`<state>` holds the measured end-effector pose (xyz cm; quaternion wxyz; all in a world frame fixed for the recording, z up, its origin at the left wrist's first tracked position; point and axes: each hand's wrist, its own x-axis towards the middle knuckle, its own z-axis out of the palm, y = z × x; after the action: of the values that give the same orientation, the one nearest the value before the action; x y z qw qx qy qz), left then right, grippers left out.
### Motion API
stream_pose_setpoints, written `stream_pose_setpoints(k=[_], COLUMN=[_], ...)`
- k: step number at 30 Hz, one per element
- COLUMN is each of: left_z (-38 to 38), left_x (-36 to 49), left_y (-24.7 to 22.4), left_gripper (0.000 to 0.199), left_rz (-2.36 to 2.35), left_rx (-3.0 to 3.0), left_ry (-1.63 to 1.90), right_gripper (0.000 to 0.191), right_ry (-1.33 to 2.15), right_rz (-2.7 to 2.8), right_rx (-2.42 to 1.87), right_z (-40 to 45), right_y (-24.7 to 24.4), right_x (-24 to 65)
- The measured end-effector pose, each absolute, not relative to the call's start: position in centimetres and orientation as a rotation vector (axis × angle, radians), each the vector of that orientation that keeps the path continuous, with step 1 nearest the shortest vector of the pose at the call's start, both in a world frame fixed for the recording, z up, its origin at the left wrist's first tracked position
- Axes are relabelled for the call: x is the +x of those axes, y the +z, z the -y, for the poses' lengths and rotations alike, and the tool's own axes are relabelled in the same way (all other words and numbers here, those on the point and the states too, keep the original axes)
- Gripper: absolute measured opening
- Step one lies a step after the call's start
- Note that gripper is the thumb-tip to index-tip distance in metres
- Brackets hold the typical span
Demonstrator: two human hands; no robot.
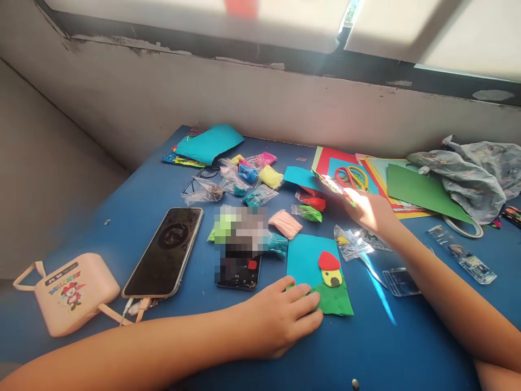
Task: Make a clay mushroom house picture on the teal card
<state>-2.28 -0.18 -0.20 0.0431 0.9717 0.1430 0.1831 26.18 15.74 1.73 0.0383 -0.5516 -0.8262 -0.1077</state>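
I am pressing my left hand (280, 317) flat, fingers together, on the lower left corner of the teal card (305, 260), fingertips touching the green clay strip (336, 301) laid along the card's bottom edge. The card is lying flat on the blue table (134, 201), straight ahead of me. On the card, at about 3 o'clock from its middle, a small clay mushroom house is sitting: red cap (329, 261) over a yellow body (332, 278) with a dark doorway, its base just above the green strip.

I am reaching my right hand (368, 212) out toward 1 o'clock from the card, into strong sunlight; the glare is washing out the fingertips, so I cannot tell whether they are spread or pinching anything. The hand is hovering just beside the scissors (352, 177) with red and yellow handles, which are lying on the stack of coloured paper (411, 190).

At 12 o'clock from the card, small bags of modelling clay (254, 176) in yellow, pink, blue and teal are lying scattered, with a red one (311, 202) and a green one (308, 213) nearer the card. An empty clear bag (350, 244) is lying at 2 o'clock, just beside the card.

At 9 o'clock, a black smartphone (165, 252) is lying face up, cabled to a pink power bank (67, 293) at the table's near left edge. A crumpled grey cloth (468, 174) is sitting at the far right.
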Motion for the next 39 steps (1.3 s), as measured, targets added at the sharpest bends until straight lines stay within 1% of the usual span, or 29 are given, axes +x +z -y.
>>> stream_pose_setpoints(k=[4, 8, 12, 16, 20, 25, 29, 33, 36, 39], left_z=[0.2, 0.2, 0.2, 0.2, 0.1, 0.1, 0.1, 0.2, 0.2, 0.2], left_x=[-2.2, -2.1, -2.0, -1.9, -1.9, -1.8, -1.6, -1.6, -1.6, -1.6], left_y=[-0.3, -0.5, -0.7, -0.7, -0.4, -0.1, 0.0, 0.1, 0.0, 0.0], left_gripper=[0.027, 0.027, 0.028, 0.029, 0.028, 0.027, 0.029, 0.028, 0.028, 0.028], left_rz=[-0.443, -0.444, -0.436, -0.422, -0.423, -0.426, -0.449, -0.455, -0.452, -0.454], left_rx=[2.974, 2.985, 2.999, 3.008, 3.009, 3.009, 3.024, 3.033, 3.036, 3.035], left_ry=[0.637, 0.627, 0.586, 0.577, 0.540, 0.461, 0.435, 0.437, 0.436, 0.444], right_gripper=[0.032, 0.037, 0.040, 0.040, 0.032, 0.026, 0.020, 0.038, 0.033, 0.037], right_ry=[-0.295, -0.314, -0.341, -0.378, -0.420, -0.474, -0.436, -0.438, -0.465, -0.476], right_rz=[2.468, 2.331, 2.254, 2.322, 2.515, 2.670, 2.746, 2.678, 2.563, 2.445], right_rx=[-1.958, -2.165, -2.281, -2.283, -2.164, -2.139, -2.193, -2.268, -2.296, -2.327], right_z=[-16.5, -17.2, -17.4, -17.1, -17.1, -17.8, -18.5, -18.6, -18.5, -18.4], right_y=[2.3, 3.5, 4.5, 4.0, 3.6, 5.2, 6.3, 5.8, 5.0, 4.2], right_x=[25.7, 25.9, 26.3, 25.7, 24.4, 22.8, 21.7, 20.8, 20.8, 21.4])
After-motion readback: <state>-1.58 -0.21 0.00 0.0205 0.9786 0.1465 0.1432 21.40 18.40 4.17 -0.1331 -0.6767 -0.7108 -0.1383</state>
